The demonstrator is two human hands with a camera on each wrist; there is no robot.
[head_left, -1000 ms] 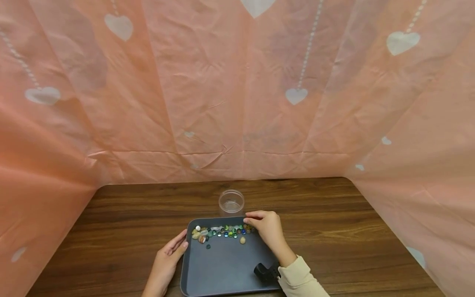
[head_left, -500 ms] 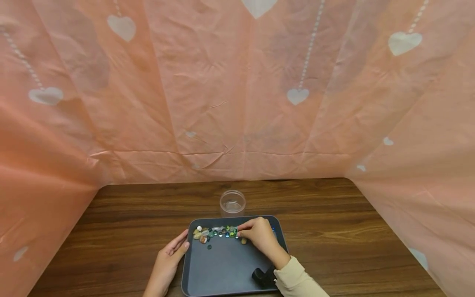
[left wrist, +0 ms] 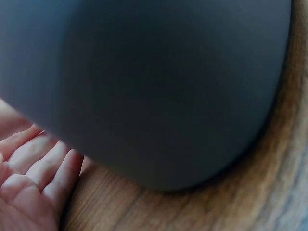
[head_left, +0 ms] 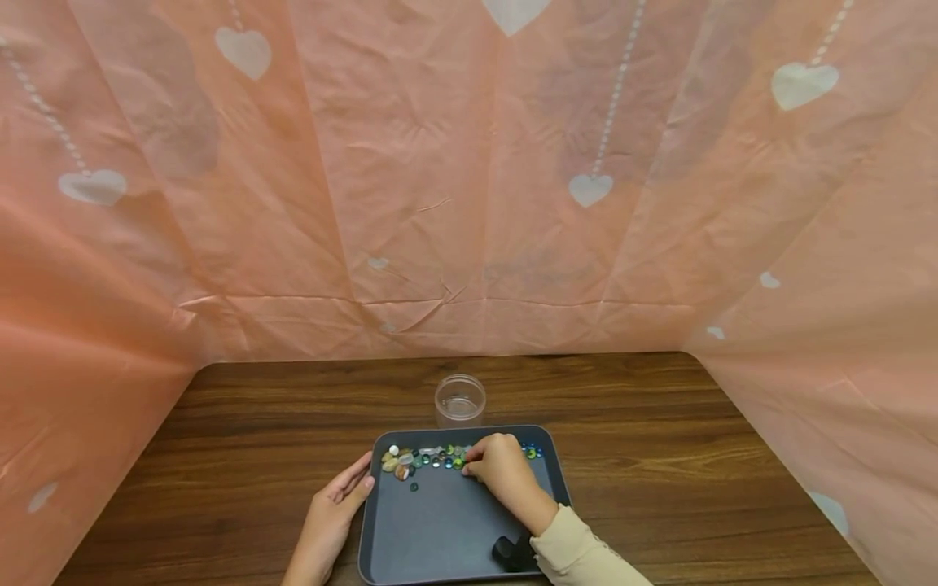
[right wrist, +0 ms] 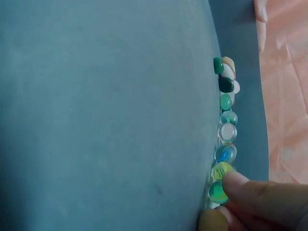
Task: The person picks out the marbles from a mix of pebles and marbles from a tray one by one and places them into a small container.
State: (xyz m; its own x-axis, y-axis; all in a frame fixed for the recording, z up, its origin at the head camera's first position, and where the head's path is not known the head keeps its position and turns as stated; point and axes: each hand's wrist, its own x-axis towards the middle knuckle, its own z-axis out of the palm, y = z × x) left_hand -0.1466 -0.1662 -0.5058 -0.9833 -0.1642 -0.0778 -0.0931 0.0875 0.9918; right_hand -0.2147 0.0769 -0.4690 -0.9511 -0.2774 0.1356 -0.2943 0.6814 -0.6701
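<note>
A dark grey tray lies on the wooden table. Several coloured glass marbles and stones line its far edge. My right hand lies curled over the middle of that row. In the right wrist view a fingertip touches a yellow-green marble, and the fingers pinch a tan stone. A few blue and green marbles show to the hand's right. My left hand rests with straight fingers against the tray's left rim; its palm shows beside the tray.
A clear, open plastic jar stands just beyond the tray's far edge. Pink curtains with white hearts wall in the table at the back and both sides. A black wrist camera sits at my right cuff.
My right hand slid left from the tray's far right corner over the marble row and covered the loose tan stone. Marbles at the right end came into view. The left hand stayed put.
</note>
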